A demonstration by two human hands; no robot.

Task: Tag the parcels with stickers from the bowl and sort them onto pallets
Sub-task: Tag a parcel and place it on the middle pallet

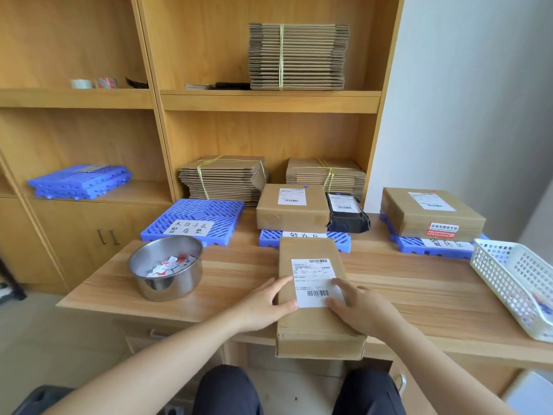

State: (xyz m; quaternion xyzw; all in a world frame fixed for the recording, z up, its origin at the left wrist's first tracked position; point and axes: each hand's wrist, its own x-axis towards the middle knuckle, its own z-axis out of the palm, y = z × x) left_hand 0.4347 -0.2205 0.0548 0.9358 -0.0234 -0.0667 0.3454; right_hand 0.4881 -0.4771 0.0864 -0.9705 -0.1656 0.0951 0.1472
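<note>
Both hands rest on the long brown parcel [311, 324] at the desk's [239, 277] near edge. The left hand [266, 307] is at its left side and the right hand [362, 313] lies flat on the label [311, 274], fingers loosely spread. The steel bowl [166, 283] of stickers [170, 265] stands left, with 3 blue pallets [215, 211] beyond.

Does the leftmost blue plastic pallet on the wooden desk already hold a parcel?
No, the leftmost blue plastic pallet carries only a white handwritten paper label, no parcel.
</note>
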